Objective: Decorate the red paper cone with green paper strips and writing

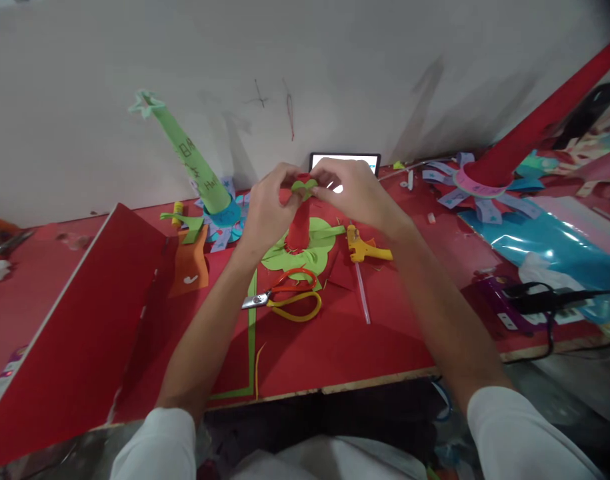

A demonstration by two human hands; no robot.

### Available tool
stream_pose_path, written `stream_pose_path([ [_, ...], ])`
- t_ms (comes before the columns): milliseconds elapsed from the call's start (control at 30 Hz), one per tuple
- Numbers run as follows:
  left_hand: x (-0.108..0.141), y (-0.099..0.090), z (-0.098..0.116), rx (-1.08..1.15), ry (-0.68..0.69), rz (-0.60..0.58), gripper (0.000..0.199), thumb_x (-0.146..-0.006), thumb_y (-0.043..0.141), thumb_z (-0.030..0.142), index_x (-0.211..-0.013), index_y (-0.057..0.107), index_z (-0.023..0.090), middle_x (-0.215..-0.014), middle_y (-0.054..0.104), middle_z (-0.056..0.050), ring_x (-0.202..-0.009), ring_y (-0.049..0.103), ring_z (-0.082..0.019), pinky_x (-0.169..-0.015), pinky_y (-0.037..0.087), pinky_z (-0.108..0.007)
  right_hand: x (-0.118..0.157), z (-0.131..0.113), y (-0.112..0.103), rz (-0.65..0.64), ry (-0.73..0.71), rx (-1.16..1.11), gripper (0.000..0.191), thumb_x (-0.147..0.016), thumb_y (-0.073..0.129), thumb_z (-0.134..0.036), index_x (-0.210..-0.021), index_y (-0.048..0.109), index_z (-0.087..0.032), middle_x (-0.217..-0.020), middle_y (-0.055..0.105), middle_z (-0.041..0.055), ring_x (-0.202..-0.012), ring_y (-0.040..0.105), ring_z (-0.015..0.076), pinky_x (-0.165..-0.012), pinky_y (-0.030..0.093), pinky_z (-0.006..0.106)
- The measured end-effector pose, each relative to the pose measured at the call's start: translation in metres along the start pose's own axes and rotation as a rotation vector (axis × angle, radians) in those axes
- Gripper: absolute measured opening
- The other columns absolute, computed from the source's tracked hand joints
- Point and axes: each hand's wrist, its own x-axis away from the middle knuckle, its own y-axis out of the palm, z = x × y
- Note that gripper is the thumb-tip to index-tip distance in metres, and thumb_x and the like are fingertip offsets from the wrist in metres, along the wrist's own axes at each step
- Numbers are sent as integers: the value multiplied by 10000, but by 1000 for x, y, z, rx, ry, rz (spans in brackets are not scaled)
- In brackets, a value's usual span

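A small green paper piece (305, 187) is pinched between my two hands at the top of a short red paper cone (299, 230). My left hand (272, 200) closes on its left side, and my right hand (352, 192) grips its right side with thumb and fingers together. The cone stands upright on a green flower-shaped paper base (325, 241). Nearer to me lie scissors (285, 299) with red and yellow handles. A yellow glue gun (365, 248) with a clear glue stick (363, 293) rests to the right of the base.
A tall green paper cone (195, 160) leans at the back left, a red one (539, 123) at the right. A red board (89, 327) stands at the left. A tablet (372, 162) leans on the wall. A purple power strip (502, 307) with black cables lies at the right.
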Motion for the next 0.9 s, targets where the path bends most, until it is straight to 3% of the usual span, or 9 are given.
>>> stream_pose_path([
  [167, 0, 0, 1, -5, -15, -1, 224, -857, 649, 95, -993, 625, 271, -1007, 738, -14, -923, 688, -192, -861, 546, -370, 0, -3, -1, -16, -2, 13, 139, -889, 750, -411, -911, 719, -277, -879, 740, 34, -841, 686, 237, -862, 572, 438],
  [400, 1, -1, 2, -21, -11, 12, 53, -935, 646, 252, -973, 616, 274, -966, 732, -12, -887, 683, -185, -816, 548, -355, 0, -3, -1, -19, -6, 16, 156, -888, 750, -429, -911, 716, -279, -850, 731, 32, -845, 681, 244, -871, 569, 448],
  [533, 1, 0, 1, -8, -20, -2, 60, -944, 655, 299, -979, 617, 269, -950, 731, -12, -888, 684, -189, -817, 548, -351, 0, -2, -1, -21, -9, 27, 117, -893, 750, -394, -909, 716, -283, -868, 737, 34, -842, 680, 247, -862, 569, 452],
  [900, 0, 0, 7, 21, -37, -3, 40, -920, 629, 263, -950, 605, 249, -959, 710, -23, -901, 682, -199, -829, 533, -366, 0, -6, -3, -41, -6, 91, 172, -929, 697, -455, -943, 715, -285, -891, 753, 38, -847, 685, 245, -851, 575, 440],
])
